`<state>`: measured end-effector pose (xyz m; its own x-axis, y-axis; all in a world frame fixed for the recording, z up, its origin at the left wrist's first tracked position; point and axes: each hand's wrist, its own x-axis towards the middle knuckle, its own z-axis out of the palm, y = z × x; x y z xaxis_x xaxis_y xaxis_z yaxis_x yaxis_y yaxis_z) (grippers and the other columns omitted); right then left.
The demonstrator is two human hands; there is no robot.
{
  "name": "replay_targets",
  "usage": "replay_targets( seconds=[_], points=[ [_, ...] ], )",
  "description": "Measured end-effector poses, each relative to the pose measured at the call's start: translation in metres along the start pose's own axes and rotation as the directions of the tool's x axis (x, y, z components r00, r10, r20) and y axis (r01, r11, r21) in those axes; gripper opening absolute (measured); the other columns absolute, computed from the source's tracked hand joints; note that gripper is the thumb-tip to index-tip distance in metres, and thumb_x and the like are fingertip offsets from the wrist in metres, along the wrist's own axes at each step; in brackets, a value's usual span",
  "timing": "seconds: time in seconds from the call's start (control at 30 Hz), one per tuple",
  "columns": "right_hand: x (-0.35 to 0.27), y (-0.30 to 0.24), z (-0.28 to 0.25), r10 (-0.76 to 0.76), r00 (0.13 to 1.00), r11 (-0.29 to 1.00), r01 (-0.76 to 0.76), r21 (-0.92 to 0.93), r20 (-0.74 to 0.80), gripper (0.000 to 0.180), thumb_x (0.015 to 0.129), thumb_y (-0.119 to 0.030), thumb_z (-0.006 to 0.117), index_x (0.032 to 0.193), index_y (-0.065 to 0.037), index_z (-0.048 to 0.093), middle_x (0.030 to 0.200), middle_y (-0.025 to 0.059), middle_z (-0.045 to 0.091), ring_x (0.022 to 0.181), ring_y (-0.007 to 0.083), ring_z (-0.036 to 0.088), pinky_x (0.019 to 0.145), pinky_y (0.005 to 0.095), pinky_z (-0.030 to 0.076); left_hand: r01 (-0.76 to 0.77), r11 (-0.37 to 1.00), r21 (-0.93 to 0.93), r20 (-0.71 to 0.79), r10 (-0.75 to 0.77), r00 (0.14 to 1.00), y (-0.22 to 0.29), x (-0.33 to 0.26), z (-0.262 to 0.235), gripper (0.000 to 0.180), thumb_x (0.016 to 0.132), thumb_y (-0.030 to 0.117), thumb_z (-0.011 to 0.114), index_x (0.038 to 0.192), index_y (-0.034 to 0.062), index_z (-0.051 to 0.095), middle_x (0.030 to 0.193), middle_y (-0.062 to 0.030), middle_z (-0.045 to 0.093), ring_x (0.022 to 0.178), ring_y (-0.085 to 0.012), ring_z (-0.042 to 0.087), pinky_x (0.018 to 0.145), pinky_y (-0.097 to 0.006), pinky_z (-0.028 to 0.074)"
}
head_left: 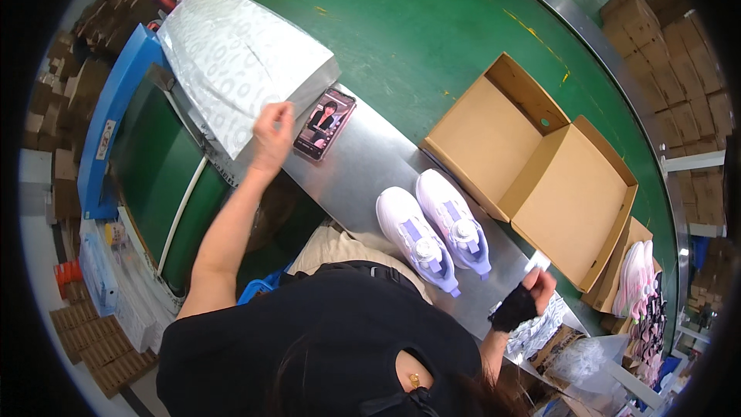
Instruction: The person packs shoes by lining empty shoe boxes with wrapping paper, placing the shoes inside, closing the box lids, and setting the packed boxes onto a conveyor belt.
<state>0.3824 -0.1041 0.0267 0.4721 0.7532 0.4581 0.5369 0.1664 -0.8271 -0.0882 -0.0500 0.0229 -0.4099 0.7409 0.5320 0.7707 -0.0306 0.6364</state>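
Observation:
My left hand is closed, fingers curled, at the near edge of a stack of white patterned tissue paper. Whatever its fingers may hold is hidden. In my right hand, which has a black wrist covering, the fingertips pinch a small white slip. Between my hands, a pair of white and lavender sneakers stands on the metal ledge: the left shoe and the right shoe, side by side, toes pointing away. Beyond them an open brown shoebox lies with its lid folded back.
A lit phone lies beside the tissue stack. The green conveyor belt runs behind the metal ledge. At right, another box holds pink and white shoes. Crumpled paper and clear plastic sit near my right wrist. A blue frame stands at left.

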Motion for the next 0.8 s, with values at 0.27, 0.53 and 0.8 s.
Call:
replay_targets(
  seconds=[0.27, 0.53, 0.8],
  points=[
    [0.039, -0.010, 0.142, -0.032, 0.700, 0.977, 0.173, -0.126, 0.713, 0.044, 0.073, -0.010, 0.062, 0.114, -0.006, 0.046, 0.107, 0.0132, 0.052, 0.090, 0.0224, 0.055, 0.079, 0.0332, 0.042, 0.134, 0.753, 0.644, 0.317, -0.422, 0.849, -0.122, 0.071, -0.061, 0.063, 0.075, 0.045, 0.057, 0.124, 0.0087, 0.043, 0.136, -0.0162, 0.027, 0.128, -0.0323, 0.020, 0.099, -0.053, 0.017],
    [0.015, -0.023, 0.173, 0.186, 0.571, 0.786, 0.403, -0.470, 0.800, 0.045, 0.072, -0.025, 0.060, 0.112, -0.009, 0.048, 0.104, 0.0125, 0.055, 0.101, 0.0270, 0.049, 0.089, 0.0456, 0.029, -0.010, 0.787, 0.617, 0.280, -0.209, 0.937, -0.160, 0.067, -0.060, 0.033, 0.083, 0.032, 0.053, 0.110, 0.0140, 0.057, 0.124, -0.0085, 0.047, 0.119, -0.0266, 0.038, 0.094, -0.058, 0.017],
    [0.012, -0.027, 0.175, 0.142, 0.560, 0.767, 0.459, -0.448, 0.816, 0.047, 0.070, -0.023, 0.058, 0.113, -0.007, 0.046, 0.102, 0.0143, 0.055, 0.099, 0.0278, 0.049, 0.088, 0.0446, 0.029, 0.006, 0.828, 0.560, -0.092, 0.055, 0.994, -0.122, 0.113, -0.096, 0.018, 0.087, 0.015, 0.043, 0.081, 0.0002, 0.050, 0.076, -0.0204, 0.054, 0.074, -0.0381, 0.053, 0.064, -0.042, 0.041]
  ],
)
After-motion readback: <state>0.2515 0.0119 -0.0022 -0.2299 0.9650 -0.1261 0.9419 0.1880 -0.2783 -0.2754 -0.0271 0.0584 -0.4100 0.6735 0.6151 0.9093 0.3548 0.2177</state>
